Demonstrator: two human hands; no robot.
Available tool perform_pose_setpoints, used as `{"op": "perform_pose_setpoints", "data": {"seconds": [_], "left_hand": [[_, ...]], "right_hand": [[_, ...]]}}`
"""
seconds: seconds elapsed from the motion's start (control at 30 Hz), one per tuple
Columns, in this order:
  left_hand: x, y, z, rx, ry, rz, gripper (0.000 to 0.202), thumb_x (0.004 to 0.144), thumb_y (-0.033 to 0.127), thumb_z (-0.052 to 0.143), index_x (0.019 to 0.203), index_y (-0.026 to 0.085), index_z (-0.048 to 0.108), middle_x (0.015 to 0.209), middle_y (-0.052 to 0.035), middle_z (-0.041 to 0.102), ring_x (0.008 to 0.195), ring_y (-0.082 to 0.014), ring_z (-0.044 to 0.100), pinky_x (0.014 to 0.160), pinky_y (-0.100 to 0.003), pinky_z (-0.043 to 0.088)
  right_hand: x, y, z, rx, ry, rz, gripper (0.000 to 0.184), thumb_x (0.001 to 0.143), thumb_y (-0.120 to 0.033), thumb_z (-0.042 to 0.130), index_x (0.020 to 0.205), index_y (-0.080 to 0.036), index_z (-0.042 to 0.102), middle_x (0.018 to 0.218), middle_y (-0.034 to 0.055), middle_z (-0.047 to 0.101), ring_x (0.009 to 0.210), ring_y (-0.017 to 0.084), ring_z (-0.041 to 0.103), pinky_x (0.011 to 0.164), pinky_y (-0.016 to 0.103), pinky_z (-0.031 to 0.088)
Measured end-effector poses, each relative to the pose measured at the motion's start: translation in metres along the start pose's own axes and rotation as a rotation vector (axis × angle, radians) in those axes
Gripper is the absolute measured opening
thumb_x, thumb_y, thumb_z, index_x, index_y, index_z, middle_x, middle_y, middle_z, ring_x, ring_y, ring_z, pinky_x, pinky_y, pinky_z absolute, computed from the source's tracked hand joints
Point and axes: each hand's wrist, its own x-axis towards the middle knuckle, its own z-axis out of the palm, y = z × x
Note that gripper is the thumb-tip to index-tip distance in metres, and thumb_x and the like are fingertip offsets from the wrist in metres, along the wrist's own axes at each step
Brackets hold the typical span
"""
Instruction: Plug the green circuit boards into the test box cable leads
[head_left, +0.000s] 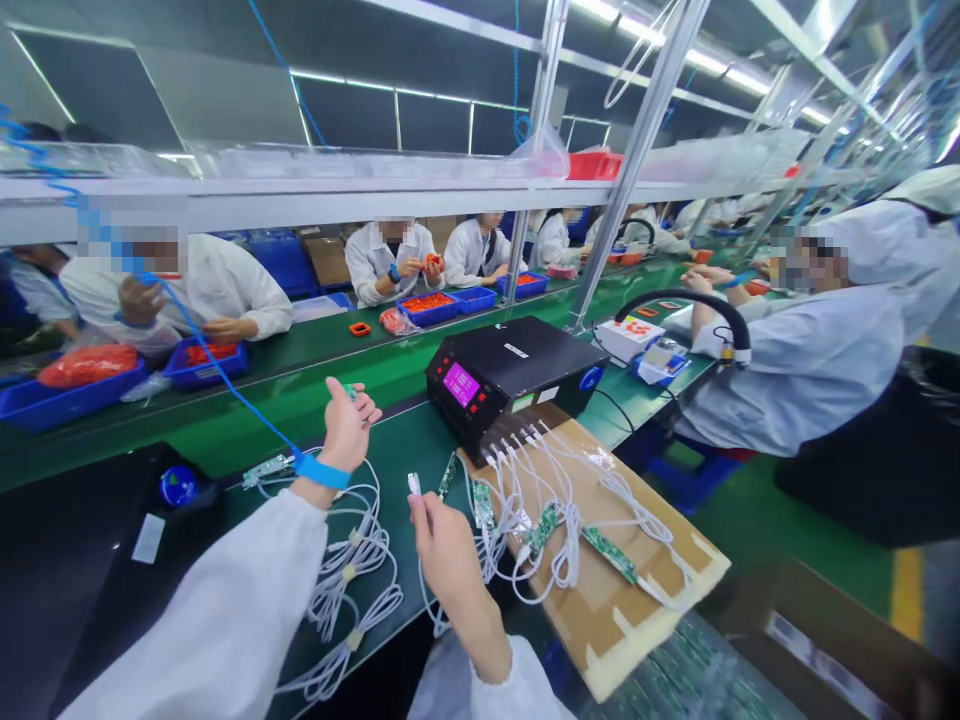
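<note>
White plug [414, 484] front-left of the black box [514, 375], long axis running up and away, pinched in right hand [448, 545]. Left hand [349, 430] farther left of box, half-curled, holding a green board [349, 391], mostly hidden.

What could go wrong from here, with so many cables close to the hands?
The right hand holds a white plug near looped white cables; pulling it might catch a loop and drag another cable. Also, a long circuit board lies on the cardboard among cables, so a tug could perhaps shift it.
</note>
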Motion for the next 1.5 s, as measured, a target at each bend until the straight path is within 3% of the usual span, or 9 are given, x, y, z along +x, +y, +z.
{"op": "perform_pose_setpoints", "data": {"seconds": [0.23,0.4,0.53,0.73,0.93,1.1,1.23,1.3,1.5], "left_hand": [[-0.022,-0.034,-0.015,0.36,-0.22,-0.168,0.045,0.108,0.054,0.036,0.095,0.015,0.054,0.058,0.0073,0.045,0.039,-0.0062,0.032,0.042,-0.021,0.036],[-0.024,-0.044,-0.026,0.442,-0.321,-0.239,0.053,0.102,0.065,0.046,0.099,0.013,0.056,0.059,0.0049,0.051,0.041,-0.0069,0.038,0.046,-0.022,0.042],[-0.018,-0.05,-0.037,0.559,-0.361,-0.279,0.054,0.102,0.063,0.048,0.117,0.012,0.054,0.061,0.0011,0.059,0.042,-0.0111,0.046,0.047,-0.025,0.045],[-0.014,-0.073,-0.039,0.775,-0.421,-0.285,0.043,0.107,0.052,0.041,0.126,0.016,0.054,0.06,0.0019,0.058,0.046,-0.0133,0.051,0.05,-0.023,0.042],[-0.012,-0.09,-0.032,0.933,-0.364,-0.102,0.038,0.107,0.049,0.039,0.097,0.018,0.06,0.073,0.0001,0.057,0.061,-0.0143,0.051,0.06,-0.026,0.039],[-0.022,-0.109,-0.026,1.004,-0.548,0.112,0.048,0.1,0.067,0.045,0.088,0.022,0.059,0.079,-0.0003,0.064,0.074,-0.0183,0.056,0.071,-0.03,0.041],[-0.03,-0.125,-0.02,0.933,-0.662,0.199,0.048,0.104,0.062,0.037,0.098,0.023,0.065,0.091,-0.0036,0.07,0.088,-0.0207,0.064,0.083,-0.032,0.045],[-0.029,-0.129,-0.015,0.887,-0.627,0.199,0.049,0.105,0.061,0.036,0.103,0.023,0.068,0.09,-0.0047,0.069,0.088,-0.0213,0.065,0.083,-0.032,0.047],[-0.009,-0.126,-0.006,0.595,-0.221,-0.003,0.066,0.096,0.079,0.037,0.102,0.018,0.061,0.068,0.0004,0.054,0.058,-0.0152,0.05,0.054,-0.026,0.039]], "right_hand": [[0.056,0.0,0.021,-0.346,-0.151,0.29,0.027,0.109,-0.024,0.044,0.113,-0.011,0.068,0.112,0.0166,0.074,0.102,0.026,0.074,0.074,0.03,0.048],[0.054,0.007,0.019,-0.387,-0.099,0.258,0.036,0.107,-0.037,0.049,0.117,-0.008,0.068,0.117,0.0212,0.069,0.114,0.031,0.07,0.086,0.034,0.053],[0.054,0.024,0.009,-0.448,0.045,0.311,0.038,0.109,-0.033,0.039,0.12,-0.007,0.065,0.12,0.0259,0.064,0.106,0.031,0.072,0.082,0.035,0.053],[0.068,0.038,0.002,-0.449,-0.066,0.396,0.031,0.105,-0.015,0.044,0.13,-0.009,0.06,0.115,0.0221,0.07,0.107,0.029,0.074,0.078,0.032,0.052],[0.053,0.034,-0.015,-0.408,0.076,0.323,0.028,0.108,-0.024,0.043,0.12,-0.013,0.066,0.113,0.0175,0.073,0.098,0.026,0.073,0.074,0.03,0.046],[0.043,0.034,-0.027,-0.201,0.199,0.216,0.027,0.107,-0.023,0.041,0.104,-0.017,0.067,0.101,0.0122,0.075,0.098,0.025,0.07,0.079,0.031,0.044],[0.042,0.039,-0.033,-0.047,0.219,0.176,0.03,0.106,-0.028,0.037,0.101,-0.02,0.065,0.1,0.0106,0.075,0.093,0.024,0.068,0.079,0.032,0.044],[0.04,0.04,-0.036,-0.02,0.197,0.163,0.032,0.107,-0.031,0.034,0.099,-0.021,0.064,0.097,0.0098,0.074,0.09,0.024,0.068,0.077,0.032,0.044],[0.023,0.037,-0.029,-0.152,0.133,0.101,0.033,0.108,-0.029,0.032,0.095,-0.02,0.061,0.095,0.0094,0.072,0.091,0.024,0.067,0.08,0.032,0.044]]}}
